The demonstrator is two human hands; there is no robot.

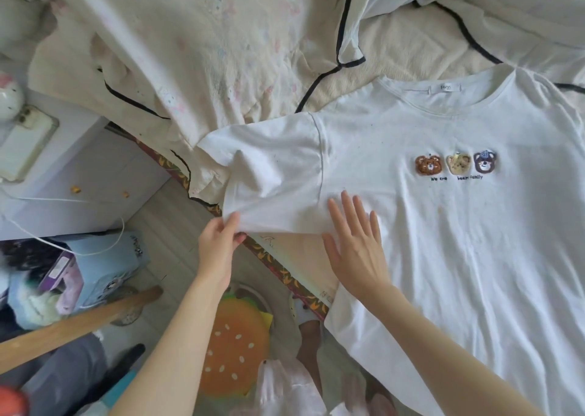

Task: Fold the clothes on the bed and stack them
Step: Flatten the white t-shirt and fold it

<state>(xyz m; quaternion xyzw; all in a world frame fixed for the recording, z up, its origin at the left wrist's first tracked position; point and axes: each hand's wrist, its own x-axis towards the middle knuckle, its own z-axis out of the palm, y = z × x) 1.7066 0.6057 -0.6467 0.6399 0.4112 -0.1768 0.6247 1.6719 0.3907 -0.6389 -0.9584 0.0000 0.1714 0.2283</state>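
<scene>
Presently noted, largest first: bed (408,51) covered by cream quilt (221,51) with black piping, rumpled across upper left; white T-shirt (443,225) spread face up on bed at right, collar toward far side, hem toward near edge, body mostly flat; three bear patches (456,163) in a row on chest, small line of lettering just beneath; shirt's sleeve (269,175) reaching left past bed edge, creased and partly lifted; burger-shaped cushion (237,346) on floor below, between the forearms; right hand (356,244) laid flat on shirt just beside sleeve seam, fingers straight and spread, gripping nothing; left hand (218,244) pinching sleeve's lower corner between thumb and fingers.
</scene>
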